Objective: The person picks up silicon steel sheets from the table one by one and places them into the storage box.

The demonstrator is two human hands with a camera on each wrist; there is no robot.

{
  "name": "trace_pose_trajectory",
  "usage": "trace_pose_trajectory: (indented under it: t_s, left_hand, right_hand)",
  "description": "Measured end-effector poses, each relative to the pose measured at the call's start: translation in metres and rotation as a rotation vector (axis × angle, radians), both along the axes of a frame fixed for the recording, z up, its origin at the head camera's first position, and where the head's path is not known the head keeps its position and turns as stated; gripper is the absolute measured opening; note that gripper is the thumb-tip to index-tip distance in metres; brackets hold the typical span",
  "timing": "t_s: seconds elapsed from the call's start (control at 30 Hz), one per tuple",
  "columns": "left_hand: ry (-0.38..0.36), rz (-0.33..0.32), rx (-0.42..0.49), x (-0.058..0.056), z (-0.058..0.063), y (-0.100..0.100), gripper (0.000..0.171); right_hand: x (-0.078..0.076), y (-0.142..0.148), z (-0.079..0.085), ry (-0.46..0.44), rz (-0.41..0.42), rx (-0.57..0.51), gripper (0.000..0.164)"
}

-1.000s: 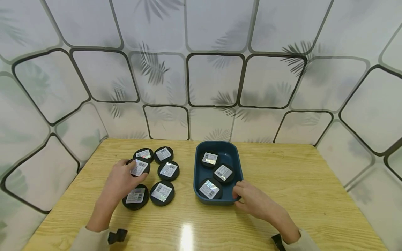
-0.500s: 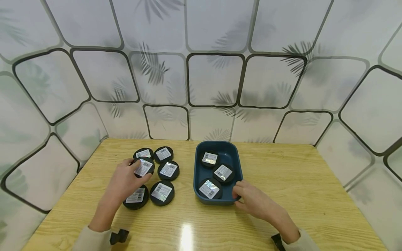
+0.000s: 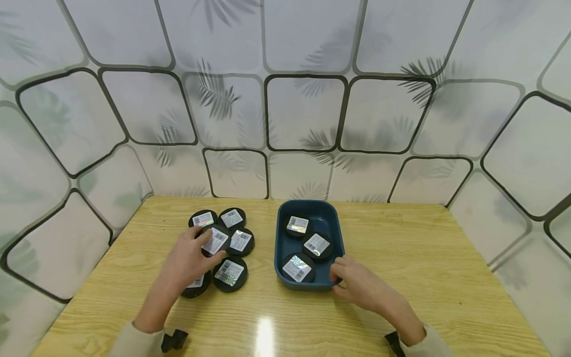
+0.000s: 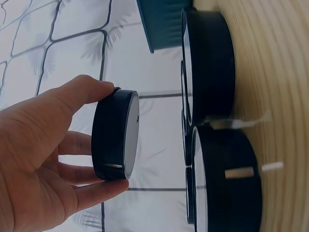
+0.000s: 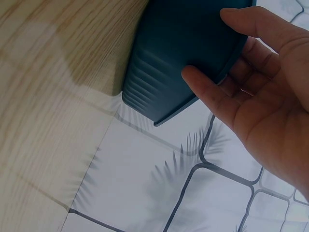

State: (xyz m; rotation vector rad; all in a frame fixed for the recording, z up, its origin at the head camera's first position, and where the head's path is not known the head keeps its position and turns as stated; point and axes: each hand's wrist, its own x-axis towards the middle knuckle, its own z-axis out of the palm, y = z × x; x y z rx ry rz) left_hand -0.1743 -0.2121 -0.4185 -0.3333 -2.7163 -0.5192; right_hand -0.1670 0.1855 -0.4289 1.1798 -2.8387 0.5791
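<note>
My left hand (image 3: pixel 189 260) grips a flat, round black case (image 3: pixel 217 240) with a white barcode label, thumb on one side and fingertips on the other. In the left wrist view the held case (image 4: pixel 110 135) is raised off the table, and a narrow slot shows in its side. My right hand (image 3: pixel 363 286) holds the near right corner of a dark blue plastic bin (image 3: pixel 327 223). The right wrist view has the thumb and fingers over the bin's rim and outer wall (image 5: pixel 164 58). Three labelled black cases, one of them this near case (image 3: pixel 297 268), lie inside the bin.
Several matching cases lie label up on the wooden table (image 3: pixel 401 238) around my left hand, such as the far case (image 3: pixel 232 218) and the near case (image 3: pixel 230 274). One (image 3: pixel 195 286) is partly covered by the hand. A patterned curtain (image 3: pixel 303 114) stands behind the table.
My left hand has moved rightward toward the bin, carrying the black case with it over the others. My right hand and the bin have stayed in place.
</note>
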Motion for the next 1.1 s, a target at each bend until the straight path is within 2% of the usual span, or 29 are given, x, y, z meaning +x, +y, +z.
trace_pose_trajectory:
  t_s: [0.13,0.5,0.83,1.1]
  left_hand:
    - [0.034,-0.024,-0.008,0.002,0.0,0.005,0.056]
    - [0.03,-0.075,0.016,0.005,0.002,0.014,0.05]
    - [0.006,-0.096,0.022,0.01,0.006,0.019,0.054]
    - [0.029,-0.11,0.03,0.013,0.009,0.024,0.055]
  right_hand:
    - [0.0,0.0,0.001,0.003,-0.002,0.006,0.022]
    - [-0.001,0.0,0.0,0.019,0.009,0.003,0.023]
    - [0.0,0.001,0.002,0.019,0.016,-0.008,0.023]
    - [0.0,0.0,0.001,-0.004,0.005,0.003,0.023]
